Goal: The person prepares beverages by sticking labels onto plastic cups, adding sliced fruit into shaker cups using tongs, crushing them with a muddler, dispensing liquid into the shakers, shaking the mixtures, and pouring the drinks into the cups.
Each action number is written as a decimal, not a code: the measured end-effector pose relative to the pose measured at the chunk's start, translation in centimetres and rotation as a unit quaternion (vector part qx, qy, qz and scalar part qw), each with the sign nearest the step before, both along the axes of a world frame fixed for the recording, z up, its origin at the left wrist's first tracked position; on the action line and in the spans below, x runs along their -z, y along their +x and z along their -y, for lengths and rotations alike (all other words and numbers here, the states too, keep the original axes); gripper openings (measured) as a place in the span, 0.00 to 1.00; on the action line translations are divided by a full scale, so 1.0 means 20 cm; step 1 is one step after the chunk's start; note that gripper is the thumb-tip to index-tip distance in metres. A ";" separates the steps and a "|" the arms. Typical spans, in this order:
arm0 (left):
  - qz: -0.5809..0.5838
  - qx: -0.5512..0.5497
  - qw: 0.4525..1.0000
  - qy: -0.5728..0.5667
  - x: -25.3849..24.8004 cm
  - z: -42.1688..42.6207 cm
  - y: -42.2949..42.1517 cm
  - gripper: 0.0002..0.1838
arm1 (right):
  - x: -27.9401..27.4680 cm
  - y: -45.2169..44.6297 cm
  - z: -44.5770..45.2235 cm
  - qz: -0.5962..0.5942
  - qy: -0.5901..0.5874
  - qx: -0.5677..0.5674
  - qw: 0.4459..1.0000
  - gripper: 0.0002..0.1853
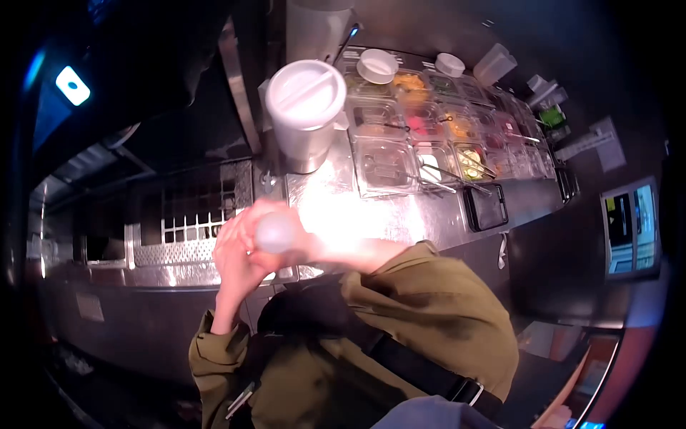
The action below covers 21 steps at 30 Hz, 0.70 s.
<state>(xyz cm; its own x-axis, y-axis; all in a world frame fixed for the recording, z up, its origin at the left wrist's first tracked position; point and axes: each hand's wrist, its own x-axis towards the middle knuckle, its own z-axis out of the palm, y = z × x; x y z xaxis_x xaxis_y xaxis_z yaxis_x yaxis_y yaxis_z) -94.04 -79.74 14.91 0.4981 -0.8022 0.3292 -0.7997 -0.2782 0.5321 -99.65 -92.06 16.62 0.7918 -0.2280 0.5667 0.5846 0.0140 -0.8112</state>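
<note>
My left hand (237, 247) and my right hand (286, 218) are together over the front edge of the steel counter (386, 218). Between them is a small whitish, rounded object (276, 232), blurred by motion. Fingers of both hands wrap round it, and its far side is hidden. Just beyond the hands stands a large lidded container (304, 107) with a handle on its right side. Bright light washes out the counter beside my right forearm.
Clear tubs of cut food (386, 161) fill the back right, some with utensils in them. A black tray (486, 207) lies at their front. A metal grate (196, 227) is on the left. A screen (632, 227) stands at the far right.
</note>
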 end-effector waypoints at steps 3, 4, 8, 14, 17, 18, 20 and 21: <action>-0.006 -0.012 1.000 -0.010 -0.03 -0.01 -0.03 0.28 | -0.19 -0.03 0.11 -0.007 -0.021 -0.066 0.998 0.14; -0.011 -0.011 1.000 0.006 0.00 -0.03 -0.03 0.28 | -0.31 -0.06 0.12 -0.040 0.077 -0.069 0.994 0.15; -0.046 0.002 0.999 -0.020 0.06 -0.04 0.01 0.30 | -0.18 -0.01 0.10 0.137 -0.186 0.144 0.962 0.15; -0.031 -0.005 0.999 -0.040 0.10 -0.03 -0.06 0.26 | -0.32 -0.12 0.14 0.140 -0.096 0.075 0.983 0.19; 0.023 -0.009 0.999 0.033 0.09 -0.06 -0.02 0.30 | -0.12 -0.06 0.05 0.067 -0.028 0.090 0.993 0.18; 0.039 -0.012 0.998 0.052 0.08 -0.07 0.00 0.31 | 0.08 0.02 -0.01 0.004 0.010 0.073 0.997 0.16; -0.022 -0.022 0.999 -0.028 0.00 -0.01 -0.05 0.32 | -0.09 -0.03 0.10 0.004 -0.131 0.086 0.988 0.14; -0.024 -0.019 0.999 -0.011 0.01 -0.02 -0.05 0.31 | -0.22 -0.07 0.16 0.043 -0.127 0.018 0.991 0.12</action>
<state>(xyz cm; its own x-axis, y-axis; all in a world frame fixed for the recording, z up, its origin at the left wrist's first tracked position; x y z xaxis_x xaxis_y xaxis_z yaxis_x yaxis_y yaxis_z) -94.98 -79.36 14.75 0.5432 -0.7757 0.3214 -0.7625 -0.2955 0.5755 -101.11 -95.25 21.06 0.7322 -0.0966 0.6742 0.6480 -0.2057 -0.7333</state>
